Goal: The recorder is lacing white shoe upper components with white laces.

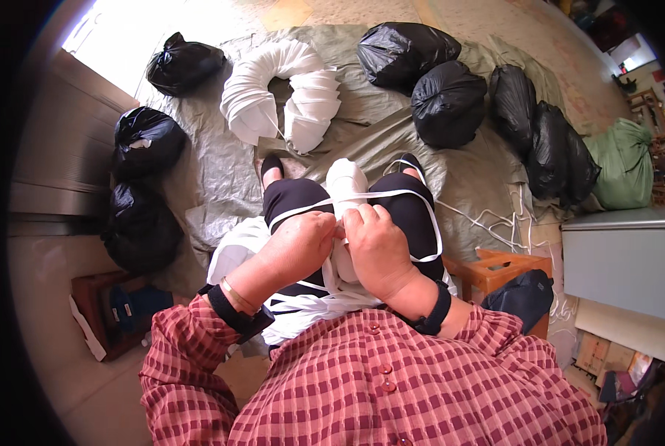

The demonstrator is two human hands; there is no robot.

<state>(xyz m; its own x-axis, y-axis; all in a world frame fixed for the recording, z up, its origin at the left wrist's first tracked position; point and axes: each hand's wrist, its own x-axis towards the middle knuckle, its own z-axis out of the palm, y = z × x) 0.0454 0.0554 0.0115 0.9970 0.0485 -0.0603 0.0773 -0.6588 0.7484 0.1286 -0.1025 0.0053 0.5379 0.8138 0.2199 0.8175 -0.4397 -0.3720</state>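
Note:
Over my lap, my left hand (308,234) and my right hand (378,236) are closed and nearly touch at the fingertips. Both pinch at a narrow white strap (402,195), which loops out over both knees. The exact grip is hidden behind the fingers. Between my knees a rounded white bundle (346,178) stands up just beyond my hands, apparently of thin nested pieces. More white strap (317,303) lies heaped on my lap below my wrists, and white material (232,249) spreads by my left thigh.
On a grey-green tarp (221,167) lies a curved row of nested white pieces (264,70). Several black bags (448,104) stand around it, with a green sack (622,167) at the right. A wooden stool (499,269) and a grey box (626,260) are to my right.

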